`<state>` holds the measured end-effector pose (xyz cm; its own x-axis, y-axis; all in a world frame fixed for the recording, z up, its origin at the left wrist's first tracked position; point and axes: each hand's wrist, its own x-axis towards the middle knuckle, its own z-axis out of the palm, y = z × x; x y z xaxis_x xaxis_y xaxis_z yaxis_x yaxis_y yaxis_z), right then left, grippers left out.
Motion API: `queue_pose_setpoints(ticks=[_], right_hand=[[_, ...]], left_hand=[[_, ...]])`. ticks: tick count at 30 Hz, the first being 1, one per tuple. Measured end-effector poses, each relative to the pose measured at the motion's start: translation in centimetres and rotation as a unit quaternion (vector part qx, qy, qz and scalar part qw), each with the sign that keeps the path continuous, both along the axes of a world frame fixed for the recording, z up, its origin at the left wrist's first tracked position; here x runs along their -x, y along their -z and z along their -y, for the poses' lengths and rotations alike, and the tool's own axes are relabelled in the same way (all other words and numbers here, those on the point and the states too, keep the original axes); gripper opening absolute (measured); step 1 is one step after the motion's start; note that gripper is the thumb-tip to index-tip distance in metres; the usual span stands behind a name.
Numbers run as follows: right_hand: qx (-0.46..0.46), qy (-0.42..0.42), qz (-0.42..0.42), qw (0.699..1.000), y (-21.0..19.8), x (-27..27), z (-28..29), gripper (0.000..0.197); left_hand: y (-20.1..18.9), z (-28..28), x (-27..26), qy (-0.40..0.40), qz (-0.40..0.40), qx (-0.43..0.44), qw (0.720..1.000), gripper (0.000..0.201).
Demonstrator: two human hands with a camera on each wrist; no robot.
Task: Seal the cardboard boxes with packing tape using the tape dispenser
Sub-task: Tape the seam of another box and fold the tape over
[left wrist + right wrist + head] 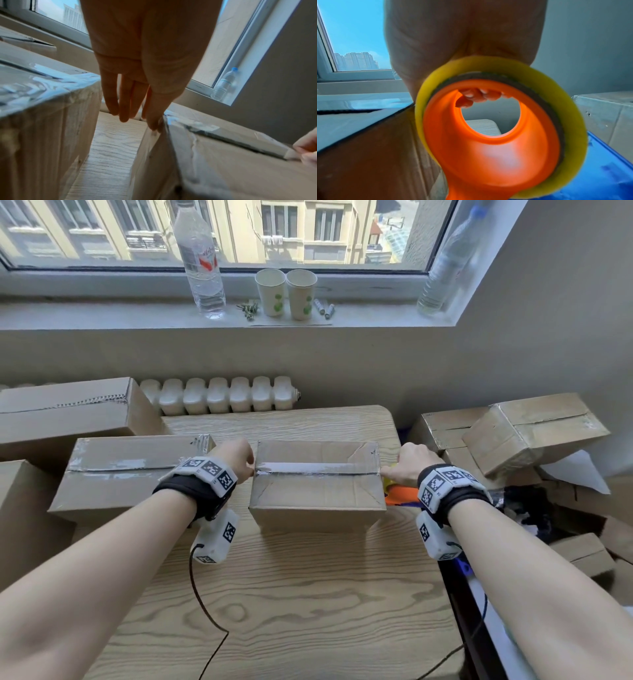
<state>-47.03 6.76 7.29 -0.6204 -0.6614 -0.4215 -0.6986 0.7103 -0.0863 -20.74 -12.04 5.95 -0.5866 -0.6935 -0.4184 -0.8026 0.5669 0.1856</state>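
A cardboard box (317, 498) stands in the middle of the wooden table, with a strip of clear tape (318, 468) running along its top seam. My left hand (236, 458) presses its straight fingers (152, 119) against the tape end on the box's left edge (164, 129). My right hand (409, 465) is at the box's right edge and grips the orange tape dispenser (400, 496) with its yellowish tape roll (573, 121); its fingers (479, 96) curl through the dispenser's ring (488, 142).
A taped box (126, 470) lies just left of my left hand, and more boxes (65, 412) lie behind it. Further boxes (527, 436) are heaped to the right of the table. Bottles (202, 261) and two paper cups (286, 292) stand on the windowsill. A radiator (219, 395) is behind the table.
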Motion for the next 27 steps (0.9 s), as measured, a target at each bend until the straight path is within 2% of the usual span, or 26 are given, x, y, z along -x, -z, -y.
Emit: queue_pose_setpoints(ticks=[8, 11, 15, 17, 22, 27], right_hand=[[0.034, 0.038, 0.005, 0.999, 0.2, -2.8, 0.4, 0.059], [0.047, 0.048, 0.007, 0.998, 0.4, -3.5, 0.7, 0.052], [0.056, 0.056, 0.014, 0.997, 0.1, -4.0, 0.7, 0.055], [0.059, 0.061, 0.018, 0.996, 0.0, -4.2, 0.6, 0.054], [0.060, 0.073, 0.024, 0.995, 0.0, -4.5, 0.4, 0.048], [0.066, 0.070, 0.027, 0.995, -0.2, -4.8, 0.1, 0.044]], left_hand=[[0.3, -1.9, -2.8, 0.000, -0.040, 0.041, 0.998, 0.068], [0.4, -3.1, -3.8, 0.042, -0.057, 0.052, 0.996, 0.071], [1.6, -5.4, -4.5, 0.115, -0.045, 0.087, 0.988, 0.056], [2.4, -6.6, -4.7, 0.119, -0.036, 0.088, 0.988, 0.064], [3.2, -8.3, -3.8, 0.131, -0.035, 0.081, 0.988, 0.102], [3.6, -9.5, -1.4, 0.171, -0.054, 0.063, 0.982, 0.103]])
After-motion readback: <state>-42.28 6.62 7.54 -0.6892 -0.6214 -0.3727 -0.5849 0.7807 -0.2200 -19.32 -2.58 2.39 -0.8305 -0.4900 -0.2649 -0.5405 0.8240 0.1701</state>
